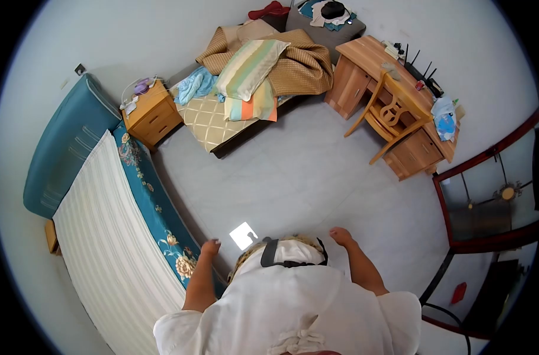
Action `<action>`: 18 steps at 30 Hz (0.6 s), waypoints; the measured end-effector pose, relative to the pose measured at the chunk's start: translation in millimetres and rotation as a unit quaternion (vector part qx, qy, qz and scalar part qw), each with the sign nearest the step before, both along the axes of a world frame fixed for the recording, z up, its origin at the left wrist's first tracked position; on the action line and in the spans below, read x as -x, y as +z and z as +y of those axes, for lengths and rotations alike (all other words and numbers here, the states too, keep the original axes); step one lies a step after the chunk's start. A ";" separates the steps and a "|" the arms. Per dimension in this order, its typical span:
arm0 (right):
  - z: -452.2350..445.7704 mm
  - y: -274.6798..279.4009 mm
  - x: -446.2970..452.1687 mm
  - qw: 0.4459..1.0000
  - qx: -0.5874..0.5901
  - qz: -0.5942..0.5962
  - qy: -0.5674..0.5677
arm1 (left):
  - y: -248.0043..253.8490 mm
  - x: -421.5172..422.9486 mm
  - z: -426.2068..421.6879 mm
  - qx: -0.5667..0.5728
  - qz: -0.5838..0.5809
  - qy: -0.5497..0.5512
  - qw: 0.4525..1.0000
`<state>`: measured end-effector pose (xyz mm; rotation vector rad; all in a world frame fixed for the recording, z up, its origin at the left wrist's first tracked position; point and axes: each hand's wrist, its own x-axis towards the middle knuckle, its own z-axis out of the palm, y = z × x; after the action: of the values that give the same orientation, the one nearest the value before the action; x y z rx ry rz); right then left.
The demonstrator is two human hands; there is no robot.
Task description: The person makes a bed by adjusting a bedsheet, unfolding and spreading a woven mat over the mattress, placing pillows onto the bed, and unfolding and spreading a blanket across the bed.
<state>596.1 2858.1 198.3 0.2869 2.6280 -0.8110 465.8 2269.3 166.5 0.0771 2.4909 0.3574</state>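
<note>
My left hand [210, 247] hangs at my side near the floral teal edge [170, 239] of the bed, its fingers loosely curled with nothing visible in them. On the other side, my right hand [341, 236] is held out from my body over the grey floor [281, 171], closed and apart from any object. A bright white patch [242, 236] shows on the floor between my left hand and my waist. A dark strap with a buckle [293, 264] crosses my white clothing.
A striped bed sheet [106, 236] lies left, by a wooden nightstand [157, 118]. Ahead, a second mattress [207, 124] carries a striped pillow [251, 68] and a brown quilt [302, 62]. A wooden chair [391, 112] stands at the desk [358, 53]. A red-framed door [488, 239] is right.
</note>
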 end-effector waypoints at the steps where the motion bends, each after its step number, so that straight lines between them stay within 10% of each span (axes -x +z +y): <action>1: 2.5 1.5 10.3 0.999 0.008 -0.023 -0.025 | 9.8 35.2 13.1 -0.022 0.025 0.015 0.999; 8: 60.6 -0.8 110.9 0.990 -0.006 -0.113 -0.081 | 49.1 226.7 141.3 -0.176 0.072 0.043 0.981; 18: 206.1 -13.6 401.1 0.989 -0.114 -0.068 0.063 | 21.8 313.0 173.8 -0.033 -0.051 0.024 0.998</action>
<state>195.0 3064.2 184.7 0.2255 2.5788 -0.4348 152.8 2443.0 188.3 0.0259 2.3837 0.4515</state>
